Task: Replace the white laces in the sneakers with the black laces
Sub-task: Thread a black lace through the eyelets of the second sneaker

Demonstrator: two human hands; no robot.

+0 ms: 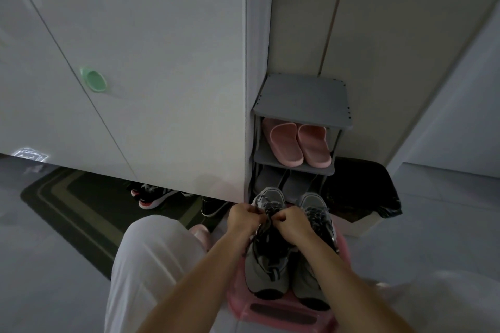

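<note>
Black lace [271,209] threads the left sneaker [266,265], and we are working it near the top eyelets. Our left hand [243,217] and right hand [290,222] each have a clenched grip pinching a strand of that lace. The right sneaker [315,213], also dark-laced, stands just beside it, both on the pink stool [281,315]. Beyond the stool a grey rack [303,100] holds pink slippers [297,146]. Right of the stool sits a black bag [359,192]; left of it lies a dark mat [67,205].
</note>
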